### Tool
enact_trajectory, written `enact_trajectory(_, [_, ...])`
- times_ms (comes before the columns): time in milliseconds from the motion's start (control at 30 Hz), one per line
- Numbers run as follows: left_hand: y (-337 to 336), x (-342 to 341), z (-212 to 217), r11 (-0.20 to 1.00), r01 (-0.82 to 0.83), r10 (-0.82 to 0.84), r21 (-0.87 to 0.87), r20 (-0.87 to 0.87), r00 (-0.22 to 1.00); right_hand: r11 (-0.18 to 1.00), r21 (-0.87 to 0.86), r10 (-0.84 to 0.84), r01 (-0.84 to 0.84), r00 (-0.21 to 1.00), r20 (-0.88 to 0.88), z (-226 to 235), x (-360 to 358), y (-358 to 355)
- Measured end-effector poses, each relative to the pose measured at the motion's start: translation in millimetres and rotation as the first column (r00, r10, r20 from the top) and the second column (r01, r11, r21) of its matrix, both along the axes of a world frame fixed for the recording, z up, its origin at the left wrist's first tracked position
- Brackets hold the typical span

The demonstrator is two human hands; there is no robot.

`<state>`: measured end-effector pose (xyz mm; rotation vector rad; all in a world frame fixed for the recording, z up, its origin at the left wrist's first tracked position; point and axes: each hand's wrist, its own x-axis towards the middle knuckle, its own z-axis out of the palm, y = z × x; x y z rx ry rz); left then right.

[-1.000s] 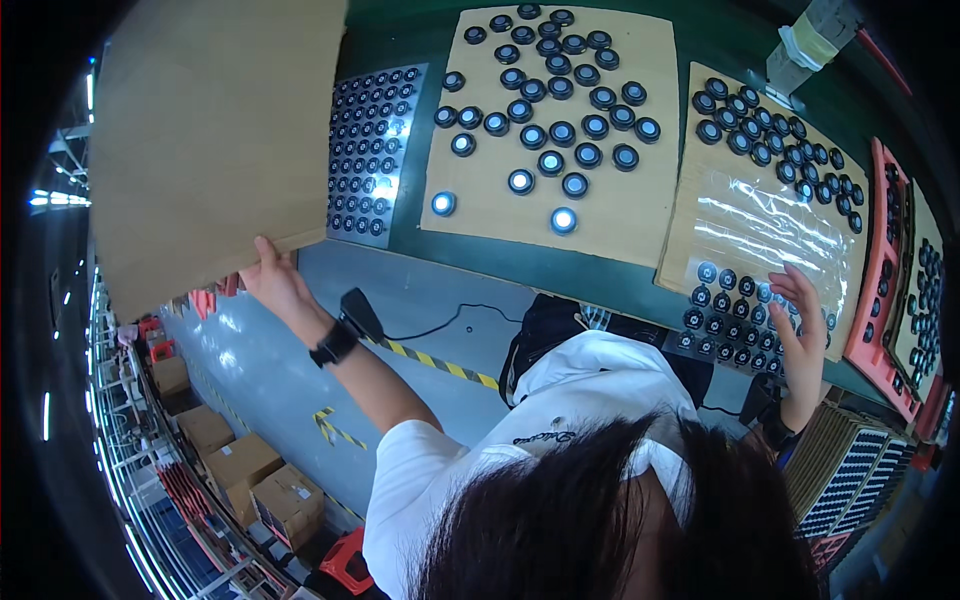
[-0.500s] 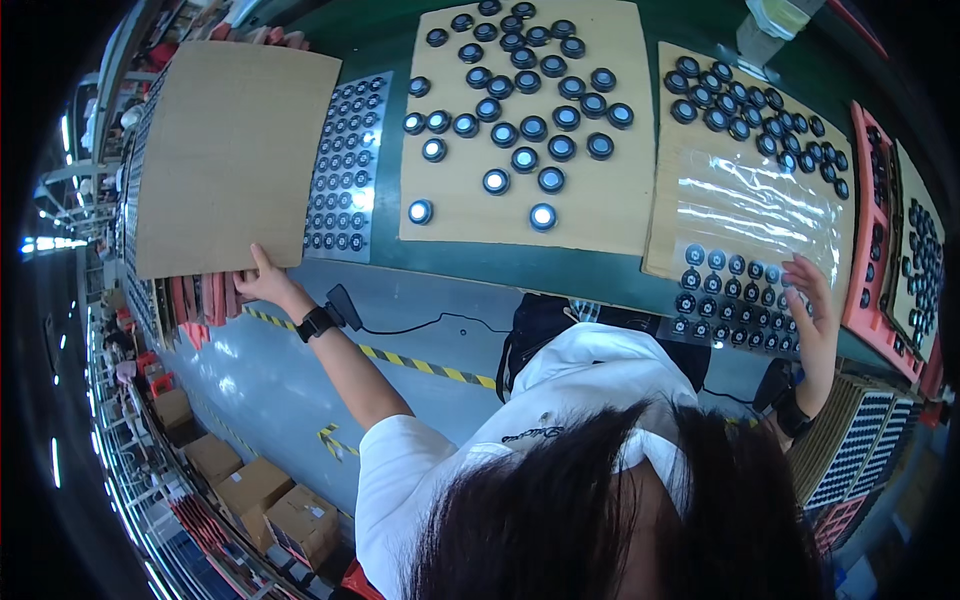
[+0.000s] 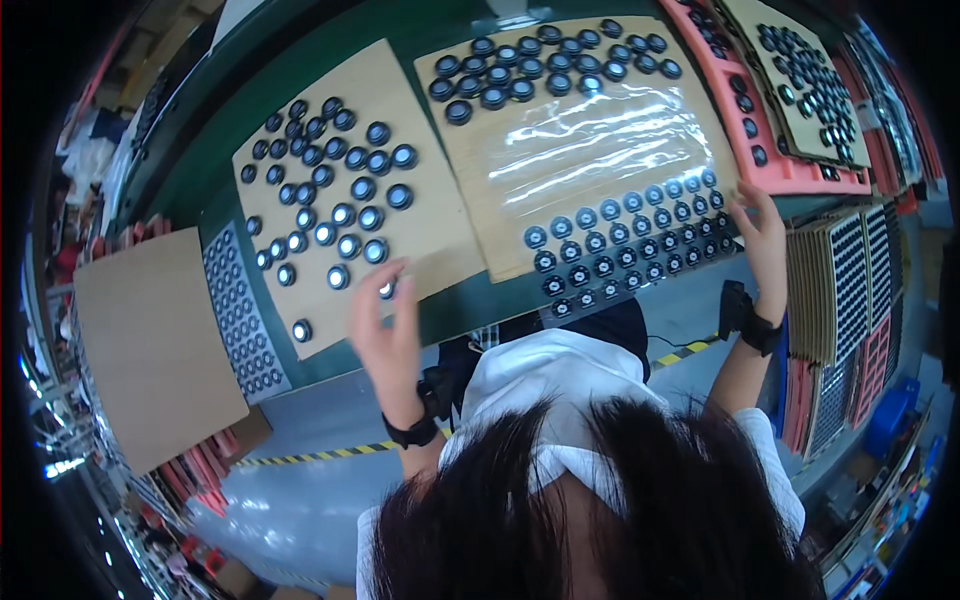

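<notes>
My left hand (image 3: 385, 335) reaches over the near edge of the middle cardboard sheet (image 3: 440, 255), slightly blurred, with thumb and finger apart. A round black part with a pale centre (image 3: 387, 288) shows between these fingertips; contact is unclear. Several similar round parts (image 3: 371, 218) lie scattered on that cardboard. At the right, my right hand (image 3: 760, 230) is beside the edge of a clear plastic sheet (image 3: 600, 150), fingers bent but apart. Rows of round black stickers (image 3: 620, 234) fill the near part of this sheet, which lies on another cardboard sheet (image 3: 480, 170).
More round black parts (image 3: 530, 68) sit along the far side of the right cardboard. A pink tray (image 3: 735, 120) stands beyond my right hand. To the left are a narrow sticker sheet (image 3: 240, 310) and a cardboard-topped stack (image 3: 160, 350). Stacked trays (image 3: 835, 290) stand at the lower right.
My left hand has left the cardboard-topped stack and moved right to the middle cardboard. The view has turned rightward. My right hand stays near the clear sheet's right edge.
</notes>
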<state>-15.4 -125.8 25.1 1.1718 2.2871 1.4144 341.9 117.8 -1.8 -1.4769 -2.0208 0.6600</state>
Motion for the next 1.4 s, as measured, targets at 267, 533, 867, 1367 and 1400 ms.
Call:
enact_trajectory(267, [51.0, 49.9, -7.5, 0.801, 0.486, -0.558, -0.35, -0.143, 0.817, 0.995, 0.049, 0.096, -0.092, 0.993, -0.072, -10.8, -31.6, 30.3])
enact_trajectory(533, [49.2, 52.1, -24.5, 0.777, 0.484, -0.585, -0.401, -0.178, 0.791, 0.856, -0.417, 0.169, -0.306, 0.927, -0.334, -8.6, -31.9, 41.1])
enact_trajectory(867, [38.5, 40.1, -21.1, 0.978, 0.053, -0.186, 0.201, 0.738, 0.648, 0.743, -0.125, 0.452, -0.658, 0.63, -0.631, 30.4, -24.4, 12.6])
enact_trajectory(1367, [51.7, -3.8, -12.5, 0.722, 0.692, -0.668, 0.015, -0.245, 0.703, 0.797, -0.097, 0.537, -0.596, 0.773, -0.337, 14.2, -34.6, 5.9])
enact_trajectory(1400, [53.1, -2.7, -23.3, 0.687, 0.726, -0.721, -0.021, -0.145, 0.678, 0.82, -0.181, 0.451, -0.543, 0.807, -0.38, 3.0, -38.0, 0.2])
